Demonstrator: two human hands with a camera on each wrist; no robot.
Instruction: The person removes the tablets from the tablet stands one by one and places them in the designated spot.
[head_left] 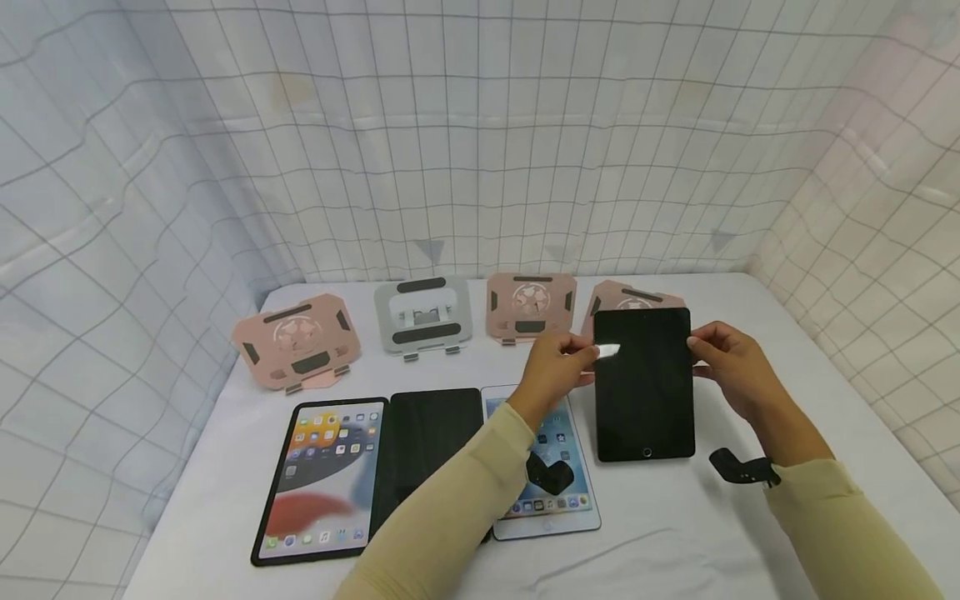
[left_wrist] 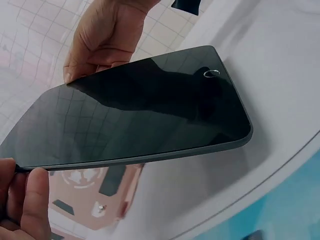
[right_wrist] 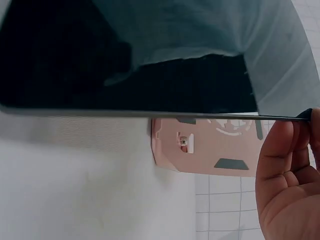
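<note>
A black tablet [head_left: 645, 392] with a dark screen and a round home button is held up above the right part of the table, its button end downward. My left hand [head_left: 553, 375] pinches its left edge between thumb and fingers. On the opposite edge, my right hand [head_left: 731, 367] grips it the same way. Behind the tablet stands a pink tablet stand [head_left: 611, 296], partly hidden; more of this stand [right_wrist: 210, 150] shows below the tablet in the right wrist view. Under my left forearm lies a white tablet [head_left: 555, 442] with a lit screen, partly covered.
Along the back of the white table [head_left: 757, 308] stand a pink stand [head_left: 296, 337], a grey stand [head_left: 423, 317] and another pink stand [head_left: 531, 304]. A lit black-framed tablet [head_left: 322, 483] and a dark tablet [head_left: 435, 433] lie at front left. White gridded cloth [head_left: 495, 167] hangs behind.
</note>
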